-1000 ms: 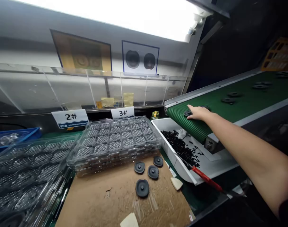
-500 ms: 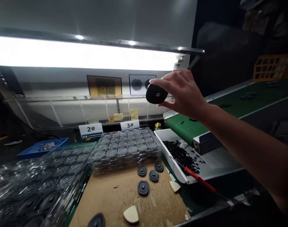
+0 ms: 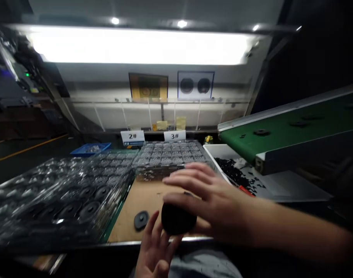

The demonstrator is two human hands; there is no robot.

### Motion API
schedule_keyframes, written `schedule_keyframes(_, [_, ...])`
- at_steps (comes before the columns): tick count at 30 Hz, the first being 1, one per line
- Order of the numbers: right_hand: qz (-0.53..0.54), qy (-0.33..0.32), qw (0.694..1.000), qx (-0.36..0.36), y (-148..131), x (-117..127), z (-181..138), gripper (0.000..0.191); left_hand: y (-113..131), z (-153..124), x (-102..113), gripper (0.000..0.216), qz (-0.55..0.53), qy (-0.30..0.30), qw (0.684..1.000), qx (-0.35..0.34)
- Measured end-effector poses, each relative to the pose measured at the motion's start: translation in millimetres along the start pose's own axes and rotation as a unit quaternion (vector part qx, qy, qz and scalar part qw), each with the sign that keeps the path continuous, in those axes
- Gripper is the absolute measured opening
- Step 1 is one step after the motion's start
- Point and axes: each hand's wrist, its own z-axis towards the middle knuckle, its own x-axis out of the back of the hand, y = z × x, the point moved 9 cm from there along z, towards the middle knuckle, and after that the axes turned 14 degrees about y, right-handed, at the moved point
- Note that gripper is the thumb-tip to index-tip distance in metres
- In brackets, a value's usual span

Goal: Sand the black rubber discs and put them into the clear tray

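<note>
My right hand reaches in from the right and pinches a round black disc low over the near edge of the brown work board. My left hand comes up from below with its fingers spread, touching the underside of the same disc. Another black disc lies flat on the board just left of my hands. The hands are blurred by motion.
Clear blister trays with black discs fill the left; a stacked tray sits behind the board under labels 2# and 3#. A white bin of small black parts stands to the right, under a green conveyor carrying discs.
My right hand has brought the disc down from up near the lamp to the front of the board. My left hand has come into view beneath it. The camera has tilted and shifted.
</note>
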Motion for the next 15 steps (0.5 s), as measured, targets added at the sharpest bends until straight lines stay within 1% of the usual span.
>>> schedule_keyframes(1, [0.076, -0.018, 0.996, -0.034, -5, -24, -13, 0.052, -8, 0, 6, 0.070, 0.003, 0.013, 1.000, 0.009])
schedule_keyframes(2, [0.147, -0.026, 0.985, -0.083, -8, -47, -27, 0.056, -17, 1, 14, 0.071, 0.019, 0.029, 0.999, 0.025])
schedule_keyframes(3, [0.210, -0.029, 0.966, -0.145, -8, -70, -42, 0.060, -27, 2, 25, 0.070, 0.042, 0.044, 0.997, 0.046])
schedule_keyframes(4, [0.262, -0.029, 0.941, -0.213, -7, -93, -59, 0.064, -37, 4, 37, 0.069, 0.066, 0.056, 0.994, 0.068])
schedule_keyframes(6, [0.338, -0.033, 0.874, -0.347, -7, -140, -95, 0.070, -57, 7, 60, 0.068, 0.091, 0.070, 0.987, 0.115])
schedule_keyframes(7, [0.361, -0.042, 0.841, -0.401, -10, -162, -112, 0.074, -67, 8, 71, 0.068, 0.092, 0.074, 0.982, 0.147])
schedule_keyframes(8, [0.380, -0.056, 0.811, -0.441, -14, -182, -127, 0.077, -78, 10, 80, 0.067, 0.088, 0.076, 0.977, 0.182])
schedule_keyframes(9, [0.394, -0.074, 0.788, -0.468, -19, -199, -139, 0.080, -87, 11, 87, 0.066, 0.081, 0.076, 0.970, 0.216])
schedule_keyframes(10, [0.402, -0.091, 0.774, -0.481, -23, -212, -148, 0.084, -95, 12, 92, 0.065, 0.076, 0.079, 0.962, 0.249])
schedule_keyframes(11, [0.406, -0.108, 0.769, -0.483, -24, -220, -154, 0.087, -100, 14, 96, 0.065, 0.073, 0.082, 0.955, 0.277])
schedule_keyframes(12, [0.401, -0.120, 0.772, -0.479, -21, -226, -158, 0.090, -102, 17, 98, 0.066, 0.069, 0.086, 0.948, 0.297])
schedule_keyframes(13, [0.385, -0.121, 0.781, -0.476, -14, -228, -161, 0.088, -103, 22, 99, 0.066, 0.062, 0.089, 0.944, 0.311])
schedule_keyframes(15, [0.323, -0.091, 0.798, -0.501, 16, -227, -168, 0.071, -97, 35, 95, 0.063, 0.035, 0.091, 0.942, 0.320])
